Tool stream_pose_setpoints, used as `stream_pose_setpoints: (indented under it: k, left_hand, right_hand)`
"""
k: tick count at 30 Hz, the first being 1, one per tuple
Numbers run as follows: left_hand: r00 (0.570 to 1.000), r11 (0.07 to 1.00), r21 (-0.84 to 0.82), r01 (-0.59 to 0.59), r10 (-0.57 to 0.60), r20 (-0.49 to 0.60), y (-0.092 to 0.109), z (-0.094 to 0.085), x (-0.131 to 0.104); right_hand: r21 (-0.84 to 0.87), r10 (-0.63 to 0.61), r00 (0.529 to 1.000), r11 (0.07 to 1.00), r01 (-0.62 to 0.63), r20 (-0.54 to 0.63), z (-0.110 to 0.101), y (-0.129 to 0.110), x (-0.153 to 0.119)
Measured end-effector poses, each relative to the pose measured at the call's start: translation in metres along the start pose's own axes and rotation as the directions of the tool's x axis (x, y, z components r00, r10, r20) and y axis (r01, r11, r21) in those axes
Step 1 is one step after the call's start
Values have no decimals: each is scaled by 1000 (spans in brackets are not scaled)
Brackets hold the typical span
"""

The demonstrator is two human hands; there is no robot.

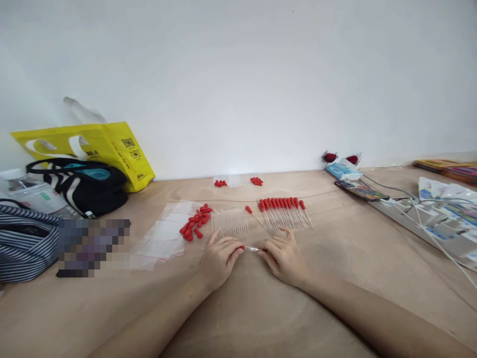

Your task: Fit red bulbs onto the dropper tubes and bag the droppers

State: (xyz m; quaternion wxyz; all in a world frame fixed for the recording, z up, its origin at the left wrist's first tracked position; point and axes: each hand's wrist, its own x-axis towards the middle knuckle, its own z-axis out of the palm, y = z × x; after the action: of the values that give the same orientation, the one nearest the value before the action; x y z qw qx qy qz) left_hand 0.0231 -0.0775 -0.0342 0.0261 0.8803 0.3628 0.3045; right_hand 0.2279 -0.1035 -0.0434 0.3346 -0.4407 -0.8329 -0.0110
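Note:
Between my two hands lies a clear glass tube (252, 248), level above the table. My left hand (220, 256) pinches the red rubber bulb (242, 247) at its left end. The tube's right end is in the closed fingertips of my right hand (283, 256). Just beyond are a row of bare clear tubes (230, 222), a single red-capped dropper (257, 218) lying slanted, and a row of several red-capped droppers (282, 209). Loose red bulbs (196, 221) are piled left of the bare tubes.
Clear plastic bags (166, 231) lie left of the bulbs. More red bulbs (256, 181) rest on bags near the wall. A yellow bag (124, 154) and black pouch (89, 184) stand left; a power strip (432, 223) with cables and a phone (361, 190) lie right.

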Motion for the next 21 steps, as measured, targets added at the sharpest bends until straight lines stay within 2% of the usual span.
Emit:
stream_pose_setpoints:
  k: [5, 8, 14, 21]
  left_hand:
    - [996, 993, -69, 93, -94, -11, 0, 2, -1]
    - [994, 989, -99, 109, -110, -9, -1, 3, -3]
    - [998, 995, -102, 17, -11, 66, 3, 0, -3]
    - [997, 995, -91, -43, 49, 58, 8, -1, -2]
  right_hand:
    - [32, -50, 999, 998, 51, -18, 5, -3, -2]
    - [39, -77, 997, 996, 78, -21, 6, -4, -2]
    - [2, -158, 987, 987, 158, 11, 1, 2, 1]
    - [12, -167, 985, 986, 168, -32, 6, 0, 3]
